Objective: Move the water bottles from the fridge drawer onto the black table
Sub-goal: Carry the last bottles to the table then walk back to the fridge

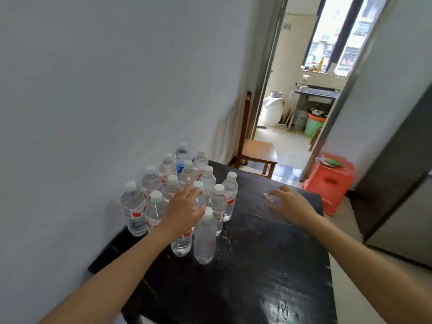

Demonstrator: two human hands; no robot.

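water bottles (187, 177): upright, clustered far left on black bench (268, 265), several hidden behind left hand | left hand (184, 211): fingers nearly straight, over cluster, holding nothing | right hand (289, 204): far right on bench, curled over blurred clear thing, grip unclear

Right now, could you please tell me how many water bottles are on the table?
14: thirteen bottles clustered by the wall, a fourteenth bottle under the left hand; the right hand may hide another.

Black table (268, 265) bears upright water bottles (203, 239), perhaps fourteen.
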